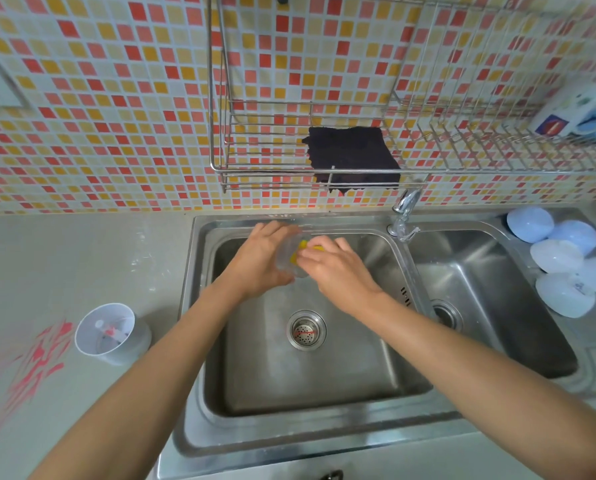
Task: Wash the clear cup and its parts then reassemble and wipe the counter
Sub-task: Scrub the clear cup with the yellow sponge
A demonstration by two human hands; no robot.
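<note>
Clear cup (289, 258) was up over the left basin of the steel sink (324, 393), toward the back wall of it, held tipped on its side. Left hand (260, 258) had its fingers wrapped round the outside of the cup, so a proper grip there. Right hand (338, 268) was right at the mouth of the cup with its fingers curled and pinched on a yellow sponge (301, 249), which sat partly inside the cup. You could see the yellow through the plastic, though how deep it went in was hard to tell.

Both bare forearms reached in from the bottom of the shot. The drain strainer (306, 330) sat below the hands, in the middle of the basin floor. The tap (405, 209) stood on the divider between the two basins.

Out on the counter (82, 265) to the left stood a white cup (108, 332) with some small bits in it, well apart from the sink. A dark cloth (352, 155) hung over the wire rack (272, 173) on the tiled wall. A few pale bowls (563, 268) lay upside down right of the sink.
</note>
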